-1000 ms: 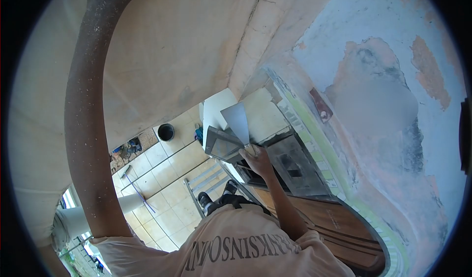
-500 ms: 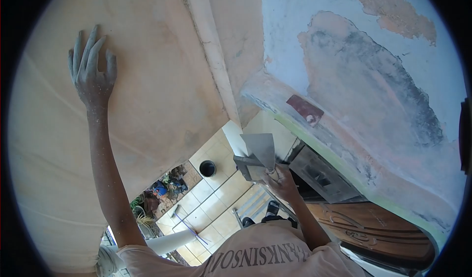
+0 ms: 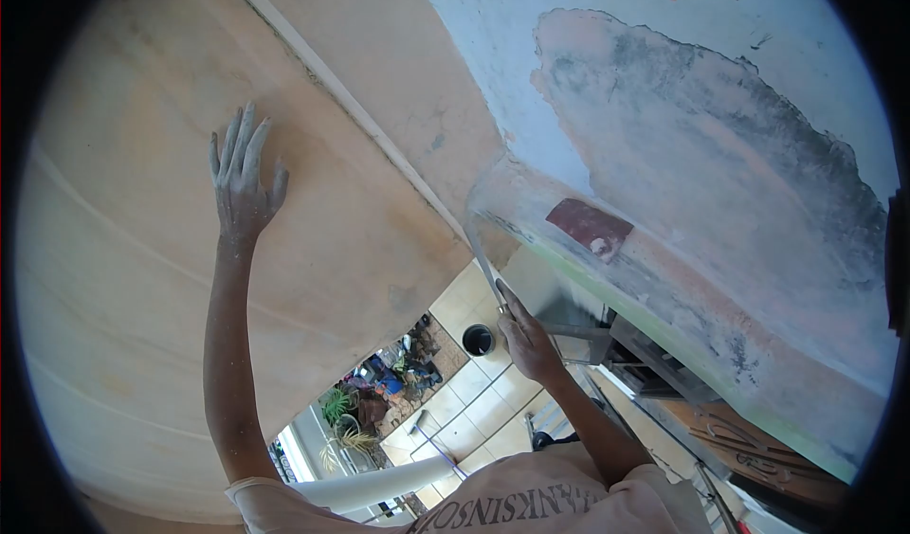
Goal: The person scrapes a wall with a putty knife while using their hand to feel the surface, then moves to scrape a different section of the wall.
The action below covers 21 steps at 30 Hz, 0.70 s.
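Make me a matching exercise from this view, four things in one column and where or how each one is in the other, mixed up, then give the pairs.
Things:
1. left hand
2. right hand
3. black bucket
4. reddish patch

States:
A. on the tiled floor far below
B. spread flat against the ceiling
C. on the wall, above the green band
D. gripping the scraper, blade raised to the wall edge

Pairs: 1-B, 2-D, 3-A, 4-C
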Tool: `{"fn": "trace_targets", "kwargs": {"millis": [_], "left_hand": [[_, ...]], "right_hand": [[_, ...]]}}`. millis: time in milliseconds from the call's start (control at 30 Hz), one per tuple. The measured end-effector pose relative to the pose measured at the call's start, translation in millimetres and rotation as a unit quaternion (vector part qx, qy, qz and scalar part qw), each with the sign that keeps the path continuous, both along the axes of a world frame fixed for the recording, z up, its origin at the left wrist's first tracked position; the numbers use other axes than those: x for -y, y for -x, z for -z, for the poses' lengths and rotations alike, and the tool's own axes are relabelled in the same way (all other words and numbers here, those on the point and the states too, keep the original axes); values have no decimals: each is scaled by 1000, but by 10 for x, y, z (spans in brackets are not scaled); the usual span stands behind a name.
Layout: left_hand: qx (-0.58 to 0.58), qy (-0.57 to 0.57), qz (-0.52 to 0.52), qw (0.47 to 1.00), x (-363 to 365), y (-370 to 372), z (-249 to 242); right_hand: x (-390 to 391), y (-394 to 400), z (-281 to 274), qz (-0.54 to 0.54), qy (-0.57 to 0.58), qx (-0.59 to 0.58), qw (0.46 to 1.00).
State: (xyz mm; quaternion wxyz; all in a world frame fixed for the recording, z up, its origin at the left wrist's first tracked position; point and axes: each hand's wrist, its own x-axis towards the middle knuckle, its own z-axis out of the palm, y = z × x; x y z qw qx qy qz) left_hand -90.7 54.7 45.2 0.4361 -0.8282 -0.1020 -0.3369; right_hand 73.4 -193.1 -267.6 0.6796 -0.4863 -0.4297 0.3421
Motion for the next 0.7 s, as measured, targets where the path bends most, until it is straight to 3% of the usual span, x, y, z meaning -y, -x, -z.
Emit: {"fn": "trace_targets", "kwargs": {"millis": [33,167,200,300,333,700], "left_hand": [[-14,7,5,1000,-7,-100,-2],[-39,-3,29,999,-112,-474,-60],[-39,-11,36,999,-155,-558,-80],[-38,-6,35,999,-197,-725,-78],[-37,2,31,999,-204,-747,-73],[-51,-42,-1,998,-240,-777,-27]], "right_hand": [[-62,25,-45,25,-51,37,998],[-230,-47,-317,91,-28,53,994],[-348,-40,-326,142,-74,46,986],[-466,-78,-542,101,-4,74,992],[-580,-25,-469,167,-90,105,976],[-610,46,-436,119,-20,125,985]]}}
